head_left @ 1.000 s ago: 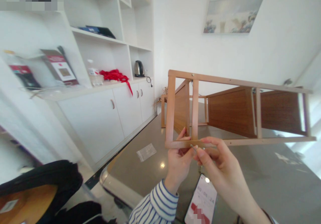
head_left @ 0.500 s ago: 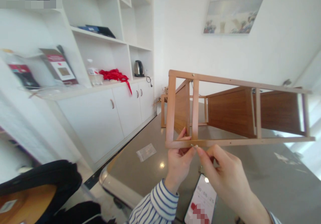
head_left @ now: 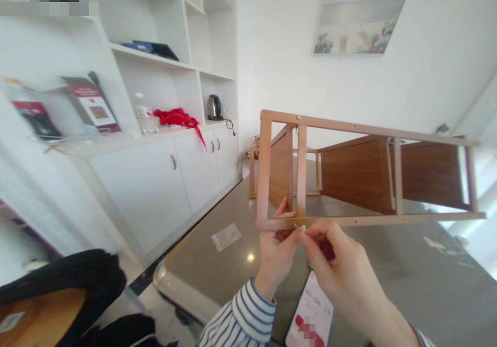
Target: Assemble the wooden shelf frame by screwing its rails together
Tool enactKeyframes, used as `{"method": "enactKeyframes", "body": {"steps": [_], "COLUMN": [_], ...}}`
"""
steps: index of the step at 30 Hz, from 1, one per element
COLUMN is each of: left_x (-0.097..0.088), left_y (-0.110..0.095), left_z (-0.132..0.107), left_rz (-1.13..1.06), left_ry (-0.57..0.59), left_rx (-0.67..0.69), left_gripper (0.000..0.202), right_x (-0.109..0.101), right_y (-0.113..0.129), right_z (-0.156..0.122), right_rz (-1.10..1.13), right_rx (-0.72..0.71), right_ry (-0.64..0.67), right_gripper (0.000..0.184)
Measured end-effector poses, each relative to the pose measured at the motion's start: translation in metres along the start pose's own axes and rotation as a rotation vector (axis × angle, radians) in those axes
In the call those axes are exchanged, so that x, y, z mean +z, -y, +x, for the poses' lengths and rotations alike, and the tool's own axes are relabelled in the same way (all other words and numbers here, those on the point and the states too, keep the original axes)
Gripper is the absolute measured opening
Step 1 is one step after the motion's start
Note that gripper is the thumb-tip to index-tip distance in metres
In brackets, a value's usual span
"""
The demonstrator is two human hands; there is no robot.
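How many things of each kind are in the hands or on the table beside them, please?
Wooden rack: 1
Small metal piece: 1
Clear plastic bag: 1
Phone: 1
Total: 4

A grey table (head_left: 407,295) with a glossy top catches bright daylight along its far right side. Left of the table stands a white cabinet (head_left: 155,186), with doors below and open shelves above. On its counter, past the table's left edge, sit a kettle (head_left: 214,107), a red cloth (head_left: 176,116) and a bottle (head_left: 144,114). Behind the table rises a plain white wall (head_left: 279,52), with a painting (head_left: 359,26) hung high above the table.
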State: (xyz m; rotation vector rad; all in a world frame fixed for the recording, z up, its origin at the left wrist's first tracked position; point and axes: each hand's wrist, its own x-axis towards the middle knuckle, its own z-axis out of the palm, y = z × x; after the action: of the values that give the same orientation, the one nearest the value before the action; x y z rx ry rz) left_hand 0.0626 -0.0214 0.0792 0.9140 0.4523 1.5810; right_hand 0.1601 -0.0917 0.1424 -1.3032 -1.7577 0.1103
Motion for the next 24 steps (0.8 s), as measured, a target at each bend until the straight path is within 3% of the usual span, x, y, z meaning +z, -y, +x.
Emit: {"method": "enactKeyframes", "body": {"steps": [3,9,12,16,19,24], "left_x": [-0.001,0.002,0.001,-0.001,-0.002,-0.002], "left_y": [0.000,-0.005,-0.005,0.000,0.001,0.002], "left_z": [0.000,-0.002,-0.002,-0.002,-0.001,0.000], "left_rz": [0.006,0.037,0.048,0.037,0.046,0.017], "left_ry": [0.010,-0.033,-0.041,-0.030,-0.013,-0.006], "left_rx": [0.028,0.005,-0.004,-0.007,-0.006,0.009], "left_gripper": [0.035,0.037,0.039,0.037,0.039,0.037], "right_x": [-0.004,0.006,0.008,-0.002,-0.013,-0.022], "right_y": [0.003,0.003,0.000,-0.001,-0.001,-0.003], "right_z": [0.004,0.002,-0.001,-0.001,0.003,0.009], "right_rz": [0.022,0.442,0.566,0.582,0.390,0.093], "right_rx": [-0.021,0.323,0.380,0.286,0.142,-0.163], "right_ry": [0.041,0.091,0.122,0.263,0.368,0.318], "right_gripper": [0.011,0.027,0.028,0.027,0.023,0.017]}}
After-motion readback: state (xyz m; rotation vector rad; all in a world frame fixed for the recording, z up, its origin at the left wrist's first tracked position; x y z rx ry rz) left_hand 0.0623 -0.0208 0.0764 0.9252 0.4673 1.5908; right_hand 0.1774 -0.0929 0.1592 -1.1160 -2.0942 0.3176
